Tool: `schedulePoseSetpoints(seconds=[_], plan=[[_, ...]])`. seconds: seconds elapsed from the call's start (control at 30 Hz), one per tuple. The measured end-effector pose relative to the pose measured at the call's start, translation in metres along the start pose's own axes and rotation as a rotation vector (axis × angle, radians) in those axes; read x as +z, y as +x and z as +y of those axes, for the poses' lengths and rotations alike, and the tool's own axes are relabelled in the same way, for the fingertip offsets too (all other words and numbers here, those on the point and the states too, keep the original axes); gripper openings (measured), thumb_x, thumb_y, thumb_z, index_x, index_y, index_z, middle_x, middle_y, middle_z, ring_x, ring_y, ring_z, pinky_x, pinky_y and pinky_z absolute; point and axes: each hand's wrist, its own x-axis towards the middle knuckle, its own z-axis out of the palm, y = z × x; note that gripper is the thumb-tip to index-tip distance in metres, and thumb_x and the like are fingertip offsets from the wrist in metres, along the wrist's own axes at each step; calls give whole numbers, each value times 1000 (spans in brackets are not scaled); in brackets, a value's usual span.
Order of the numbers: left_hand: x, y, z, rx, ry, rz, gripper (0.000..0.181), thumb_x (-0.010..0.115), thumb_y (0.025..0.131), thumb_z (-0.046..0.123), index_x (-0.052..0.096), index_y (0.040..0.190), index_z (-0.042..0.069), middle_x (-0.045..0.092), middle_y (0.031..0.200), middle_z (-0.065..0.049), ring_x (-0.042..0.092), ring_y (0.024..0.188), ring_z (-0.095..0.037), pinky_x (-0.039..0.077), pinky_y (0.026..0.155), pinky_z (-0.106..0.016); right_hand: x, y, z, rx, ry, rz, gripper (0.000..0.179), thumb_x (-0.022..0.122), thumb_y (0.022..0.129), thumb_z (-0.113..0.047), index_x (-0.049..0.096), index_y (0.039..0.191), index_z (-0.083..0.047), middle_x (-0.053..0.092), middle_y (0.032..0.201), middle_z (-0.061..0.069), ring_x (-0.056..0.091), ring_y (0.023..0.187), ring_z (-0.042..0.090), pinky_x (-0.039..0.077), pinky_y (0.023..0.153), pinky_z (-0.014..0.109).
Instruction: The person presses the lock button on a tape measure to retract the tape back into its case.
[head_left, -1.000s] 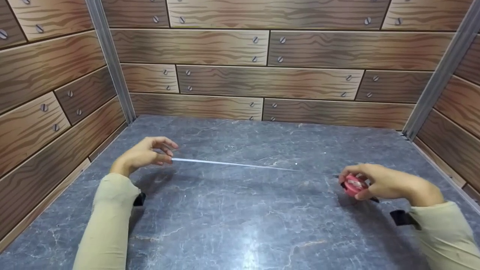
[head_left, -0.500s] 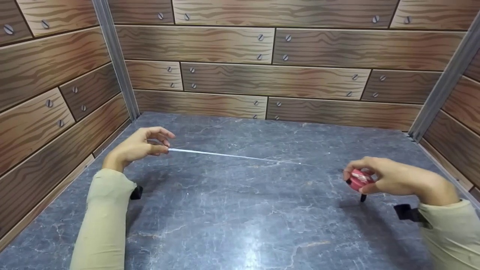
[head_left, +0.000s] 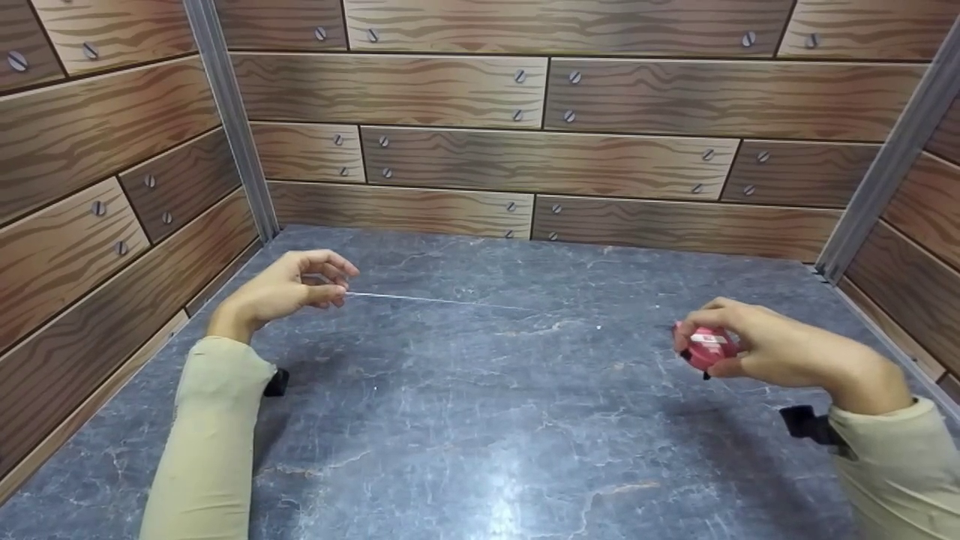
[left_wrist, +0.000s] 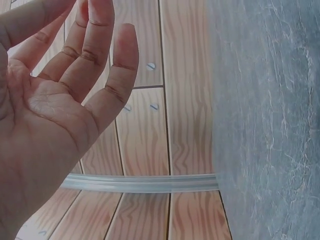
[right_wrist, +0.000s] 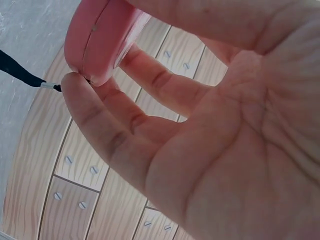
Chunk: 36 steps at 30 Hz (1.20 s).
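A red, rounded tape measure (head_left: 706, 346) is gripped above the table by my right hand (head_left: 787, 351), between thumb and fingertips. In the right wrist view its smooth case (right_wrist: 102, 40) sits against the fingers, and a black strap (right_wrist: 20, 72) dangles from it. My left hand (head_left: 285, 291) pinches the end of the thin pale tape (head_left: 420, 298) between thumb and fingers. The tape stretches toward the case, edge-on, and fades from sight before reaching it. In the left wrist view, the left hand (left_wrist: 55, 105) shows its palm, while the pinched tape end is out of sight.
Below both hands lies a grey marble-patterned tabletop (head_left: 450, 405). Wood-print walls (head_left: 480, 165) enclose it at the back and sides, with metal posts (head_left: 232, 112) in the corners. Dark devices (head_left: 806, 424) are strapped at both wrists.
Both hands appear a little higher in the view than a second ago. Over the last half second, my right hand has shifted slightly left with the tape measure, and the tape looks thinner.
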Motion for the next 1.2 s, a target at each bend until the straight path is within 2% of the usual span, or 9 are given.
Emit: schedulePoseSetpoints(seconds=[0.27,0.47,0.7,0.9,1.07,1.2], plan=[[2,2,0,15,-23,-3,21,64,108,14,68,126,3,69,112,-10,73,96,-22,62,86,-29,0,0,-1,15,22,-10,36,80,91,-1,74,120,-22,66,129,11,64,118,29,60,90,34],[4,3,5,47,-97,-10,18,62,108,8,68,117,-7,71,102,-7,70,88,-14,62,83,-25,-2,-1,-2,18,21,-9,36,81,92,-4,72,120,-25,66,131,11,63,117,27,58,87,28],[8,4,11,72,-101,21,12,68,103,3,67,115,-1,70,98,-6,73,86,-15,64,83,-28,-2,-1,-3,39,50,-24,38,81,93,-6,70,127,-20,65,135,14,63,117,27,60,87,32],[12,8,13,121,-49,49,19,70,103,5,65,121,3,72,96,-8,70,83,-15,62,78,-28,-3,-1,-5,45,80,-34,46,81,92,-7,63,132,-20,67,132,10,64,116,25,58,86,27],[12,8,16,150,-9,64,22,70,103,8,66,125,5,72,92,-3,67,82,-17,59,75,-28,-1,1,-4,26,106,-10,58,82,91,-5,53,141,-11,68,133,17,66,121,33,62,90,36],[13,9,17,146,5,66,23,70,104,9,66,126,7,72,92,-2,68,83,-19,58,75,-29,-1,1,-4,27,98,7,61,82,92,-7,49,144,-7,67,134,21,66,123,37,62,92,41]])
